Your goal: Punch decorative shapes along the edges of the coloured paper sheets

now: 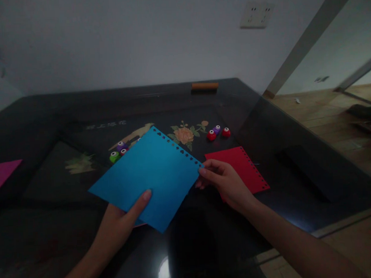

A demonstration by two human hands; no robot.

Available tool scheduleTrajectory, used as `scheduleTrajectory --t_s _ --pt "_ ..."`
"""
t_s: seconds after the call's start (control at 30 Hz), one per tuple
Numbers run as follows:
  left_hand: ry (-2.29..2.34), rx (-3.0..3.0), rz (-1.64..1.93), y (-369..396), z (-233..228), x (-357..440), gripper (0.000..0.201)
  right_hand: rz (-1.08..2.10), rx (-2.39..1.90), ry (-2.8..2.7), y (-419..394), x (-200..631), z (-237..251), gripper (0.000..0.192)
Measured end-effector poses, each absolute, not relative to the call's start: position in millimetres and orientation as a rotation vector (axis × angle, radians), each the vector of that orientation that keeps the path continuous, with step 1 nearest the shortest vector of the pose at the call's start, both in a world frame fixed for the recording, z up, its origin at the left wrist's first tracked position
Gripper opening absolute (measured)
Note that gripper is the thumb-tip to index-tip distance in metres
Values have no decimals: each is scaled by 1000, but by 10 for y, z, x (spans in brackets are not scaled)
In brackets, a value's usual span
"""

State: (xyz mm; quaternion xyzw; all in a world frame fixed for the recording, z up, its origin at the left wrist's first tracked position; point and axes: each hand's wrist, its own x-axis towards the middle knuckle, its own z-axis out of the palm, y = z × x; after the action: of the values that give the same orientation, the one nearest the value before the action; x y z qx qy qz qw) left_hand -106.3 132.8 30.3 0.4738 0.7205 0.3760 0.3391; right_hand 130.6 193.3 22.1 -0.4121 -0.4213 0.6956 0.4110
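Both of my hands hold a blue paper sheet (150, 172) above a dark glossy table (51, 119). One edge of the sheet carries a row of punched holes. My left hand (124, 222) grips its near corner, thumb on top. My right hand (225, 182) pinches its right corner. Under my right hand lies a red sheet (244, 165) with a punched right edge. A bit of pink paper (140, 224) peeks out below the blue sheet.
Small craft punches sit on the table: green (114, 156) and purple (121, 146) ones left of the blue sheet, two red (211, 135) and a purple (217, 129) behind the red sheet. A magenta sheet (2, 171) lies far left. An orange bar (204, 86) rests at the back edge.
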Motion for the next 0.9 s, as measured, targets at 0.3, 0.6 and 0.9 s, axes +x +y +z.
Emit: scheduleTrajectory --t_s 0.3,0.6,0.9 --pt "1893 1252 984 1337 307 -1037 52 1793 -1030 -957 1911 1287 203 21" --pt "1924 1208 995 1366 261 -1016 56 1868 -937 -882 1897 1306 232 19" --pt "1736 1142 1376 1463 589 -1254 41 1885 -964 -1016 1848 1297 230 19"
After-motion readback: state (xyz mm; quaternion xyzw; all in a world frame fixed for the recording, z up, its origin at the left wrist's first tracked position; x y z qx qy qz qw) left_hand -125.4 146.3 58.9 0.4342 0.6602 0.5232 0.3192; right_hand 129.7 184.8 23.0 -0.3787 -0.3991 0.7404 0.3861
